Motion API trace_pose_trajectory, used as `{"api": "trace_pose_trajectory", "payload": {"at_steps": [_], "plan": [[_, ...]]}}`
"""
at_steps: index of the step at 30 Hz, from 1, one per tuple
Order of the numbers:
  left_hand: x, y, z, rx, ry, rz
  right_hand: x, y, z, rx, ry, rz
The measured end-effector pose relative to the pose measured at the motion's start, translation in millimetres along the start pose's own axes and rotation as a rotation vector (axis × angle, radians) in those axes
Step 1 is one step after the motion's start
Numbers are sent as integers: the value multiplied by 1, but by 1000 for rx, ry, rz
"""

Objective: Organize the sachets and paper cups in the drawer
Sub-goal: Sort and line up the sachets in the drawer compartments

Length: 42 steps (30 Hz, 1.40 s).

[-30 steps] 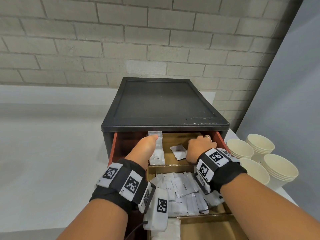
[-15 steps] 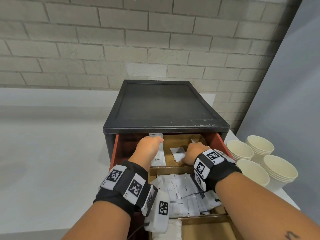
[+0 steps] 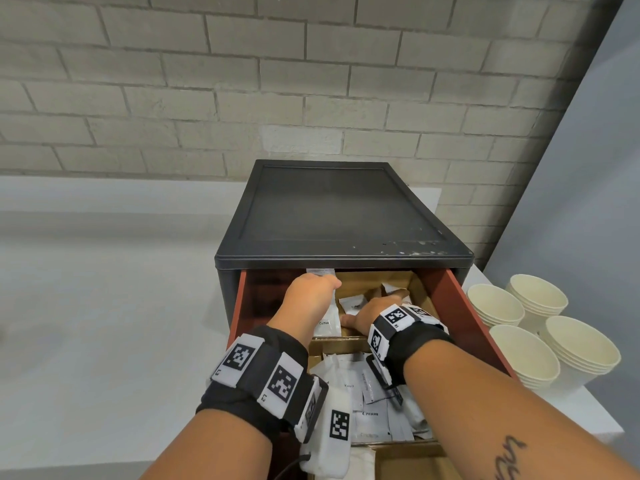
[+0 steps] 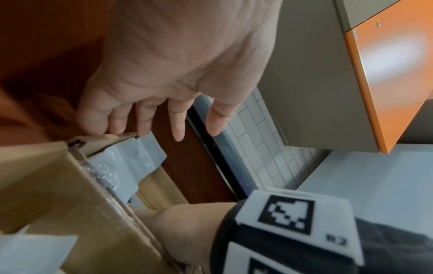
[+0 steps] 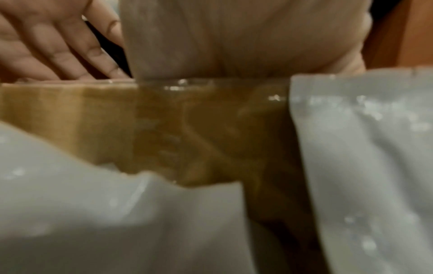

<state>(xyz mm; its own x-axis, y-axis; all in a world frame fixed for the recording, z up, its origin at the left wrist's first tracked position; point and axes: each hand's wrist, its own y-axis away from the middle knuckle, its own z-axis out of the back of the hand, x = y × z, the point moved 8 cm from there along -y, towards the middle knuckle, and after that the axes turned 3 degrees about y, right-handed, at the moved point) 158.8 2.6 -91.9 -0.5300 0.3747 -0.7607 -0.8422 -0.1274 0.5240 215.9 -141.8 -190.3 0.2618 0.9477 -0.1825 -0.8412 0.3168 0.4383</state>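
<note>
The red-sided drawer (image 3: 450, 306) is pulled out of a black cabinet (image 3: 339, 216). My left hand (image 3: 313, 289) is in the back left corner, its straight fingers (image 4: 175, 120) touching the top of upright white coffee sachets (image 3: 327, 323). My right hand (image 3: 375, 306) lies flat in the same back compartment with the thumb spread. It is next to a loose sachet (image 3: 353, 302), and its fingertips are partly hidden. Several cream sachets (image 3: 370, 414) fill the middle compartment. Stacked paper cups (image 3: 519, 355) stand on the counter, right of the drawer.
Cardboard dividers (image 3: 343, 341) split the drawer into compartments. The cabinet's front edge overhangs the back compartment just above both hands. White counter (image 3: 104, 323) lies to the left, a brick wall behind and a grey wall on the right.
My right hand has gone from a bunched fist to lying flat and has shifted a little left and lower in the back compartment. The left hand stays on the coffee sachets.
</note>
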Motion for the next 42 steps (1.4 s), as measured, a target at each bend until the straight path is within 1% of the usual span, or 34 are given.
{"api": "trace_pose_trajectory", "payload": {"at_steps": [2, 4, 7, 9, 13, 15, 18, 22, 23, 24, 26, 28, 31, 33, 34, 36, 38, 42], "plan": [[2, 0, 0, 2, 33, -5, -4, 20, 8, 31, 5, -1], [4, 0, -2, 25, 90, -43, -10, 31, 19, -1, 29, 12], [6, -1, -2, 30, 131, -70, -15, 27, 26, 3, 116, 66], [7, -2, -2, 30, 148, -73, -15, 25, 26, 37, 148, 78], [8, -3, -3, 27, 170, -66, -27, 25, 25, 88, 43, 67], [9, -2, -3, 19, 175, -61, -36, 31, 33, 51, -27, 60], [7, 1, -2, 23, 174, -61, -47, 42, 45, -56, -154, 64], [5, 7, -4, 29, 177, -92, -54, 64, 58, -275, -426, 99], [5, 7, -7, 51, 204, -109, -55, 69, 60, -314, -514, 120], [5, 8, -11, 79, 236, -131, -54, 74, 61, -321, -598, 151], [9, 8, -15, 130, 295, -133, -50, 81, 61, -274, -734, 238], [17, 14, -22, 204, 363, -75, -46, 89, 56, -181, -897, 323], [20, 22, -33, 344, 410, -50, -34, 104, 45, 75, -1227, 461], [21, 28, -38, 430, 458, -42, -26, 114, 43, 200, -1313, 560], [20, 29, -40, 460, 469, -47, -23, 117, 44, 218, -1324, 593], [17, 32, -42, 503, 470, -80, -21, 118, 47, 190, -1331, 627], [14, 34, -41, 499, 464, -118, -21, 118, 49, 151, -1330, 644], [15, 22, -34, 330, 415, -126, -22, 119, 52, 95, -1291, 668]]}}
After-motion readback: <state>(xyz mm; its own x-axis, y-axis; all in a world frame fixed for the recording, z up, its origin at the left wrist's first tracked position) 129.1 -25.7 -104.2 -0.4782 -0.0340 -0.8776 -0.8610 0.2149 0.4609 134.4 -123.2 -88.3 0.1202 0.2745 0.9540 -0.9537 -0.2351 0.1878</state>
